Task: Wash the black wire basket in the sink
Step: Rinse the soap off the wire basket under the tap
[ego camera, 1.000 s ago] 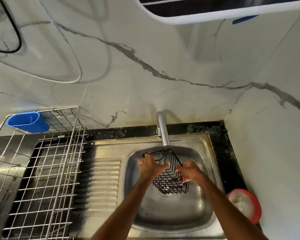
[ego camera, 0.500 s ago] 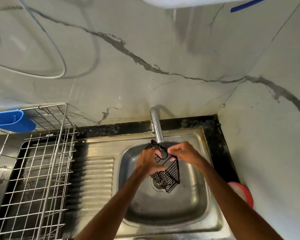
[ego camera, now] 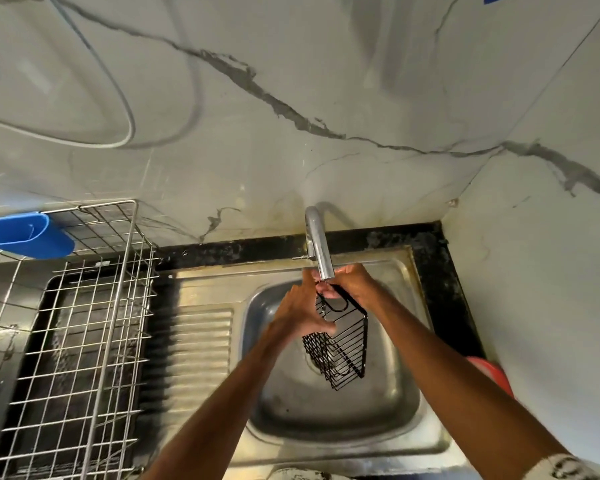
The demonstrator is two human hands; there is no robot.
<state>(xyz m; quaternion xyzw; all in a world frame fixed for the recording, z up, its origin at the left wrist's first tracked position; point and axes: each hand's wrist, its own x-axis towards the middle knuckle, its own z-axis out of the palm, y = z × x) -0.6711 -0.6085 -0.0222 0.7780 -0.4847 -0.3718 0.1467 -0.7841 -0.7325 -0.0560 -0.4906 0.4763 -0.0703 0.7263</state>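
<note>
Two hands meet over a steel sink in this kitchen corner, and both are yours. At far left, a blue cup point(ego camera: 26, 234) hangs on the back rim of a wire rack point(ego camera: 84, 341), which stands on the counter beside the sink's ribbed drainboard point(ego camera: 201, 344). A pale hose point(ego camera: 118, 98) loops across the marbled wall point(ego camera: 291, 81) above the rack.

Moving right, your left hand point(ego camera: 300, 315) presses against the near side of the basket point(ego camera: 343, 344), fingers held together and laid along the wire; whether they curl around a strand is hidden by the back of the hand. The basket hangs tilted over the sink point(ego camera: 326, 431), its open grid bottom pointing down toward the drain, clear of the basin floor. Its upper end sits right beneath the spout of the tap point(ego camera: 319, 247), which rises from the black ledge at the back. Water flow cannot be made out.

Your right hand point(ego camera: 352, 284) grips the basket's top edge, fingers closed around the black frame just beside the spout, touching your left hand there. Farther right, a red lid point(ego camera: 492, 372) peeks out from behind your right forearm on the counter edge, near the side wall. A patterned sleeve cuff point(ego camera: 561, 467) shows at the lower right corner.
</note>
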